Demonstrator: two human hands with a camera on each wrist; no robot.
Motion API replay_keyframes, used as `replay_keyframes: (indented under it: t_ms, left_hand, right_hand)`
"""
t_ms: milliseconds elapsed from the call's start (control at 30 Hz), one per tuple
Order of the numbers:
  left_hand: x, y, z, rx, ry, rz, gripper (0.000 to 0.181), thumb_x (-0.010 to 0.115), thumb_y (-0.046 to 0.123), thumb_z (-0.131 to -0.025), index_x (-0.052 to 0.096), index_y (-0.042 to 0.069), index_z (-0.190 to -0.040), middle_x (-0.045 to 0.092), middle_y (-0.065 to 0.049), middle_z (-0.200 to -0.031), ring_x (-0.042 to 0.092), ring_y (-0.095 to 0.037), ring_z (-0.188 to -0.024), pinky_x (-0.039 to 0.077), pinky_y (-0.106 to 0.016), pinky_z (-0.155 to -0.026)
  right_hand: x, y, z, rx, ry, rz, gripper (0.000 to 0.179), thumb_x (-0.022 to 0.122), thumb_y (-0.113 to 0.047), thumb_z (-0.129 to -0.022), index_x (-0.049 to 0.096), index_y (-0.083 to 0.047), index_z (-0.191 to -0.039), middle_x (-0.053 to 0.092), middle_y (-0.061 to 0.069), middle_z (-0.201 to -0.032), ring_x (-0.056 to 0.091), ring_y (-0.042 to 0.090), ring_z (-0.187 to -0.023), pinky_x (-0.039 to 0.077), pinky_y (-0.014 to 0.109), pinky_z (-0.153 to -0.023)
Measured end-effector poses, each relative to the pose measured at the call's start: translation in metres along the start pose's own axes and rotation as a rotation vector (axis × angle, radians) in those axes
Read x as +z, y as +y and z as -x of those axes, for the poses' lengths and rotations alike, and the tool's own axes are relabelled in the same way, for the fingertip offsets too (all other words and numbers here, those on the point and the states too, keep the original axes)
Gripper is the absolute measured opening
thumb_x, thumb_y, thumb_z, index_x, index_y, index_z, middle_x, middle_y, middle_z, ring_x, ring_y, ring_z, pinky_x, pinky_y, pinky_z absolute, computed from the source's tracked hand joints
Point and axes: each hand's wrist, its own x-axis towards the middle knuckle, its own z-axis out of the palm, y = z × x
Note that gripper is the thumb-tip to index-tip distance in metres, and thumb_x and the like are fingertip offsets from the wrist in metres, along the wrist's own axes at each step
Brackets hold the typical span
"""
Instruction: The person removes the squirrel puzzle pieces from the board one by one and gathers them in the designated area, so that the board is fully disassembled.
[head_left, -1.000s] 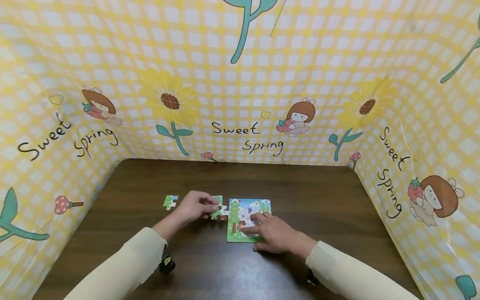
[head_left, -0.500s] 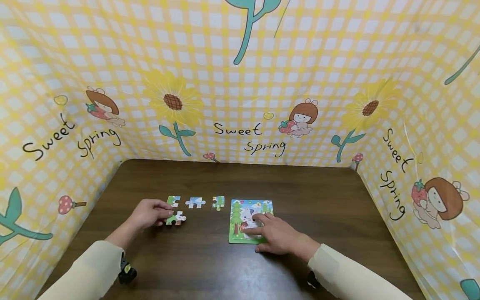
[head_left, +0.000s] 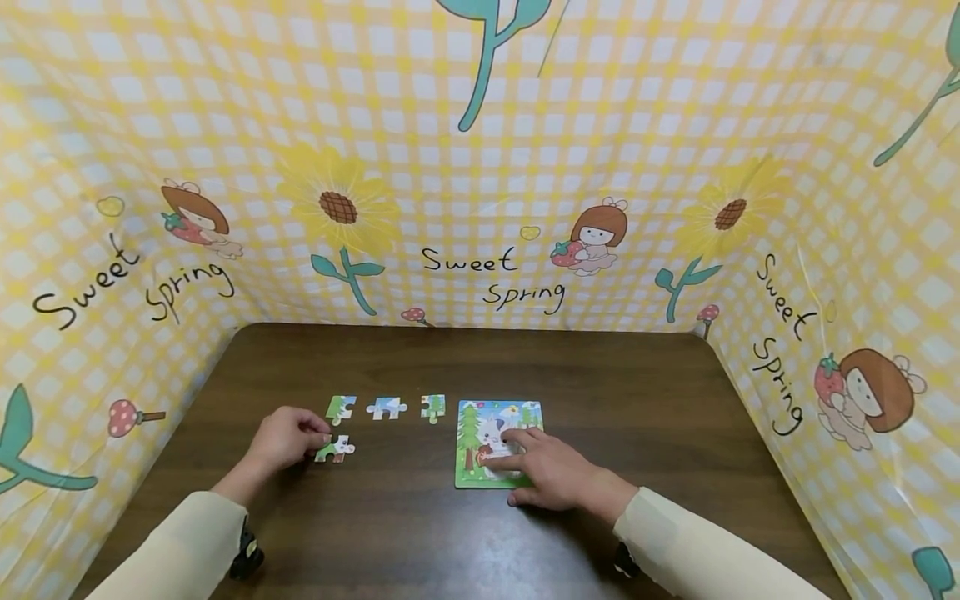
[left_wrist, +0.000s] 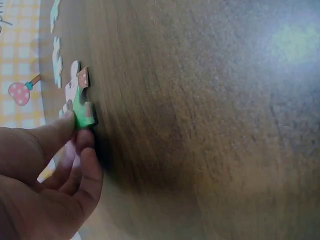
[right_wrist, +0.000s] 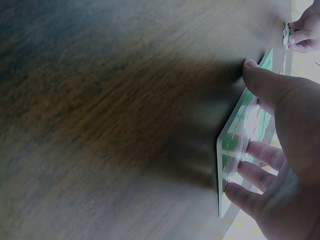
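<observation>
In the head view, my left hand point(head_left: 287, 437) pinches a jigsaw puzzle piece point(head_left: 337, 450) by its left edge, low over the table. The left wrist view shows thumb and fingertips on the piece's green end point(left_wrist: 82, 114); its far part is white and brown. My right hand point(head_left: 557, 471) rests with spread fingers on a square jigsaw puzzle point(head_left: 471, 425) with trees and a white animal. Seen from the right wrist, its thumb point(right_wrist: 260, 80) lies at the puzzle board's near edge, and the other fingertips touch the picture.
A row of loose pieces lies behind the held one: a green and blue piece point(head_left: 342, 407), a blue and white piece point(head_left: 387, 407) and a green piece point(head_left: 432, 406) beside the puzzle. Checked cloth point(head_left: 480, 192) walls the brown table point(head_left: 622, 375) at back and sides.
My left hand has carried the piece leftward from beside the puzzle to in front of the row's left end, uncovering the other pieces. My right hand has stayed on the puzzle.
</observation>
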Motion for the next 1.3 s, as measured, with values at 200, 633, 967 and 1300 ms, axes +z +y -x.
replay_keyframes:
  t_ms: [200,633,967,1300]
  left_hand:
    - [0.001,0.003,-0.001,-0.006,-0.001,-0.064,0.004,0.076,0.01,-0.088,0.076,0.006,-0.086,0.071,-0.001,-0.079,0.058,-0.015,-0.071,0.047,-0.033,-0.064]
    - [0.005,0.011,0.002,0.018,0.05,-0.089,0.007,0.076,0.014,-0.09,0.074,0.007,-0.089,0.07,-0.002,-0.082,0.058,-0.016,-0.073,0.046,-0.035,-0.066]
    - [0.037,0.078,-0.01,0.132,0.01,-0.009,0.009,0.07,0.017,-0.096,0.074,0.01,-0.095,0.068,-0.002,-0.081,0.058,-0.013,-0.062,0.049,-0.032,-0.061]
    - [0.089,0.155,-0.035,0.151,-0.181,0.164,0.018,0.066,0.017,-0.1,0.075,0.006,-0.111,0.07,-0.003,-0.095,0.066,-0.021,-0.076,0.054,-0.032,-0.061]
  right_hand:
    - [0.001,0.0,-0.001,0.003,-0.007,0.006,0.059,0.067,-0.048,-0.097,0.049,-0.039,-0.152,0.041,0.013,-0.16,0.038,0.03,-0.148,0.035,0.052,-0.118]
    - [0.007,0.002,0.003,-0.006,0.02,-0.008,0.06,0.063,-0.051,-0.099,0.044,-0.038,-0.155,0.037,0.013,-0.163,0.036,0.032,-0.15,0.037,0.054,-0.116]
    - [0.004,0.016,0.021,0.021,0.138,-0.109,0.062,0.07,-0.047,-0.096,0.053,-0.024,-0.151,0.038,0.016,-0.161,0.037,0.035,-0.148,0.042,0.053,-0.112]
    - [0.005,0.037,0.035,0.017,0.11,-0.117,0.055,0.068,-0.048,-0.097,0.055,-0.033,-0.148,0.036,0.012,-0.162,0.035,0.031,-0.149,0.04,0.051,-0.115]
